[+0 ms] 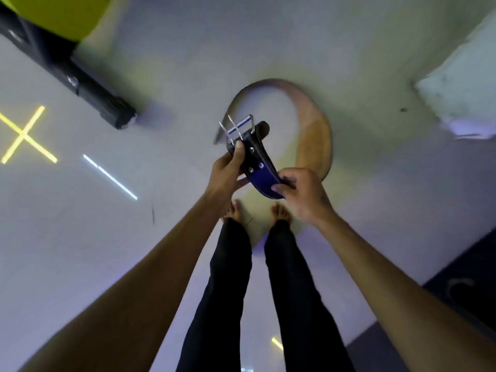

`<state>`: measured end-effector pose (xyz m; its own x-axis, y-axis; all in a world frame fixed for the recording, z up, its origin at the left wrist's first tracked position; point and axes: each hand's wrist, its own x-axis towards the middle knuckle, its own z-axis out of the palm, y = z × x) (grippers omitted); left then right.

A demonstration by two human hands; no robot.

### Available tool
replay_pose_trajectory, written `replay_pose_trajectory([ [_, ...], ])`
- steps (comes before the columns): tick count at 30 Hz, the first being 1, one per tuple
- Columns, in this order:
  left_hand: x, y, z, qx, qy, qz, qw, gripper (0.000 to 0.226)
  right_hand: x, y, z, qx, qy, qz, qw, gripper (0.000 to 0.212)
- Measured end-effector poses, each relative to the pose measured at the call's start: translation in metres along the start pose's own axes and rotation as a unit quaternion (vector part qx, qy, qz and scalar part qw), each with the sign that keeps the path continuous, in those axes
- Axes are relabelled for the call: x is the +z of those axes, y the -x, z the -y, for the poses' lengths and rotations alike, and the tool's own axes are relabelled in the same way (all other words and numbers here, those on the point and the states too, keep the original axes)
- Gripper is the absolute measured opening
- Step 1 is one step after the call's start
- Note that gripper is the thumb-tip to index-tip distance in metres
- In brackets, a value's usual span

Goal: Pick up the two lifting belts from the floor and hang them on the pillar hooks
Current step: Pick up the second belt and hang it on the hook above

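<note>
At the far left, a black machine foot (107,108) is seen resting on the pale floor (375,183), with light reflections in the glossy surface beside it. Near the middle, the left hand (226,170) is closed around the buckle end of a lifting belt (257,167), whose steel buckle (237,127) sticks up past the fingers. To its right, the right hand (300,194) is pinched on the belt's dark strap. The belt is held above the floor; its tan length curls far and right, though whether that part touches the floor cannot be told through the blur. Bare feet (279,213) are planted below the hands.
</note>
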<state>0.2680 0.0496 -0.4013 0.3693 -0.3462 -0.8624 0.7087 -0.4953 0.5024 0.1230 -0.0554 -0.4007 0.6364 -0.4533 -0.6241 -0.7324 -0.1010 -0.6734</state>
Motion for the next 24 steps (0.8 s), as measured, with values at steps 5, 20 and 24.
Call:
replay_pose_trajectory([
  [5, 0.059, 0.085, -0.087, 0.104, 0.028, 0.081, 0.991, 0.035, -0.080, 0.072, 0.057, 0.023, -0.066, -0.119, 0.990, 0.010],
  [20, 0.151, 0.347, -0.277, 0.461, -0.186, 0.235, 0.835, 0.022, -0.228, 0.268, 0.242, -0.119, -0.283, -0.332, 0.892, 0.026],
  [24, 0.186, 0.419, -0.301, 0.515, -0.182, 0.246, 0.801, 0.029, -0.276, 0.328, 0.273, -0.167, -0.271, -0.380, 0.868, 0.021],
])
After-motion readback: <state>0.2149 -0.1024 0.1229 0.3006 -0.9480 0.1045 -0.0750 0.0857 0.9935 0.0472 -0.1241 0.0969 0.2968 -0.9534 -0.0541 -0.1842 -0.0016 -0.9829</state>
